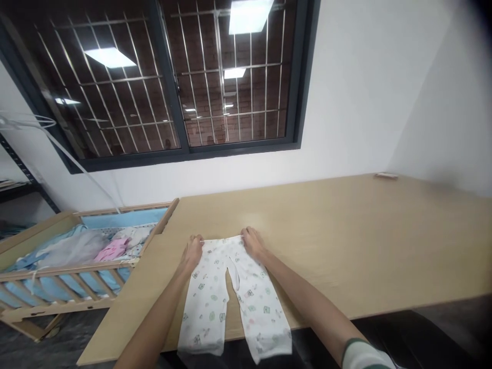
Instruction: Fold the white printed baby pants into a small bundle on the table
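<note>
A pair of white baby pants (213, 294) with a small green and grey print lies spread on the wooden table, waistband away from me. Both legs point toward me, and their cuffs hang past the table's front edge. At the left corner of the waistband, my left hand (195, 248) is closed on the fabric. My right hand (251, 242) pinches the opposite corner, so the waistband runs fairly straight between the two. The fingertips are partly hidden by the hands.
The table (326, 230) stretches far to the right, with a small flat object (386, 175) near the wall. On the left stands a wooden crib (73, 269) holding clothes, among them a pink garment (112, 249). A barred window (230, 77) is behind. Something black (415, 338) sits below the front edge.
</note>
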A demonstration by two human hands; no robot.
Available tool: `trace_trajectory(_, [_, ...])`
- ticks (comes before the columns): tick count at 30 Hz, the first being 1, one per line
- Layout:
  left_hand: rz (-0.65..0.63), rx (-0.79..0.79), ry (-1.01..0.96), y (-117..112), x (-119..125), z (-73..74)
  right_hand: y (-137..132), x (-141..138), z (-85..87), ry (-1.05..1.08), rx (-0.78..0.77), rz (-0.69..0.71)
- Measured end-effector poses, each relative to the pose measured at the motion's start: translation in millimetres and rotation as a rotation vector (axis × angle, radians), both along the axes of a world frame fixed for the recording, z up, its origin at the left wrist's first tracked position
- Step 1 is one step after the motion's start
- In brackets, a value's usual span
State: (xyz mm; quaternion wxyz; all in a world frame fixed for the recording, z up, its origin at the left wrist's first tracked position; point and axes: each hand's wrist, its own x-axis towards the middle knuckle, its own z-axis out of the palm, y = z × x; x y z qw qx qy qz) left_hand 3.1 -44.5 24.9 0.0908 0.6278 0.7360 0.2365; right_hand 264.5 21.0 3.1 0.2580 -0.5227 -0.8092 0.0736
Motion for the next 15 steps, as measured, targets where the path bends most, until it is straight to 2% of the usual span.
trace_trajectory(5, [0.048,-0.061,0.137,30,9,-2.3,42,-5,-2.2,-0.026,-0.067,-0.077])
trace_trajectory(9, [0.067,-0.094,0.191,44,17,12.0,64,-8,-1.6,-0.018,-0.135,-0.157])
trace_trajectory(12, [0.075,-0.1,0.207,41,28,30.0,76,-8,-0.6,-0.008,-0.197,-0.177])
trace_trajectory(15, [0.016,-0.088,0.203,20,53,45.5,88,-4,3.9,0.008,-0.272,-0.163])
